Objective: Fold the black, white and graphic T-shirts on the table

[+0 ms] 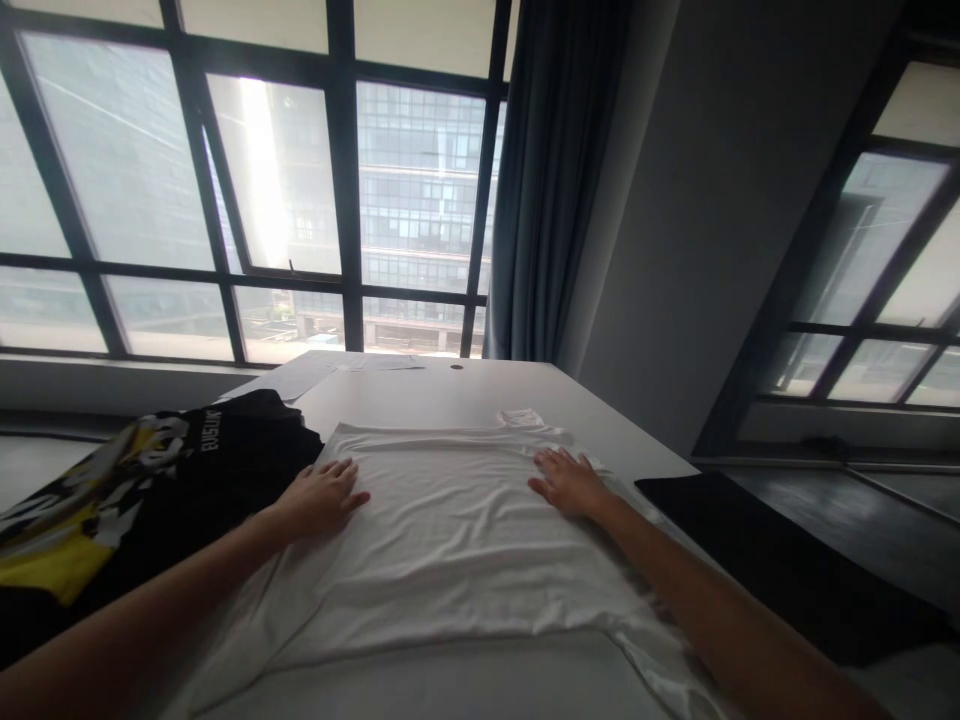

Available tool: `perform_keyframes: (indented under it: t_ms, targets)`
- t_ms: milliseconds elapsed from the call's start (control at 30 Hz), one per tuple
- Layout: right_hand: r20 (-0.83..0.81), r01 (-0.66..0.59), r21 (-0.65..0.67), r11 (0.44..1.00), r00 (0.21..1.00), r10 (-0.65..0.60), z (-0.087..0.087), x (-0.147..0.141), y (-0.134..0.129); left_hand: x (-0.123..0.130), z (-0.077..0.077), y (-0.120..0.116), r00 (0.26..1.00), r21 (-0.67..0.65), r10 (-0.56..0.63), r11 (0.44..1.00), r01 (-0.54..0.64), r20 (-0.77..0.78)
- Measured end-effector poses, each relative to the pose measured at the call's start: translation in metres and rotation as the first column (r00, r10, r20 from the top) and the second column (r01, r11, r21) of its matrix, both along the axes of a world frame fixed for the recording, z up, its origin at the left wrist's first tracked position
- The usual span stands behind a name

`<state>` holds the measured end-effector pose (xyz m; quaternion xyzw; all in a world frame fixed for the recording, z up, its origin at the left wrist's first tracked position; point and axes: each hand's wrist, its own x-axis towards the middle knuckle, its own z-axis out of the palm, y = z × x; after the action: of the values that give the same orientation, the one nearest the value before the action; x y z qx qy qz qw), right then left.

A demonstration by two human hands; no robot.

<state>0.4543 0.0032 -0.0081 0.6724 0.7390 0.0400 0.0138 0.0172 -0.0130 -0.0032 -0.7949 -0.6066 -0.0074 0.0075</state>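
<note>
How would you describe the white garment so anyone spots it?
Start at the window, then the white table before it. There, under the left hand and right hand, the white garment lies spread. Being white sets it apart from the black garment on its left.

1 black garment [259, 450] crowds left hand [322, 500]; far tabletop [420, 393] allows passage.

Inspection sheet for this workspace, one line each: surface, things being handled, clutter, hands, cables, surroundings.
Surface: white table.
Things being handled: white garment, spread out, wrinkled.
Clutter: black garment with yellow-and-white print at left; papers toward the far left; black item at right, identity unclear.
Hands: left hand and right hand open, palms down on the white garment.
Cables: nothing clearly seen.
Surroundings: windows, blue curtain, grey wall.
</note>
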Motion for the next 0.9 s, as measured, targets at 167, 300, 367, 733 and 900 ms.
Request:
perform_keyframes:
  t_ms: [167,300,367,733,900]
  targets:
    - [0.032,0.057,0.128,0.99,0.998,-0.061,-0.009,0.023,-0.052,-0.015,-0.008,-0.045,0.997,-0.06,0.079,0.995,-0.078,0.014]
    - [-0.042,0.055,0.108,0.993,0.998,-0.05,-0.005,0.042,-0.084,-0.03,0.004,-0.077,1.0,-0.101,-0.019,0.995,0.021,0.019]
    - [-0.107,0.029,0.062,0.998,0.994,-0.022,0.002,0.054,-0.099,-0.039,0.009,-0.095,0.989,-0.124,-0.131,0.982,0.139,0.068]
    - [-0.473,-0.039,-0.507,0.861,0.848,-0.241,0.027,0.08,-0.156,-0.061,0.024,-0.156,0.923,-0.257,-0.178,0.927,0.274,0.341]
    - [-0.604,-0.152,-0.446,0.882,0.778,-0.171,0.044,0.074,-0.165,-0.057,0.034,-0.163,0.907,-0.215,-0.207,0.93,0.299,0.366]
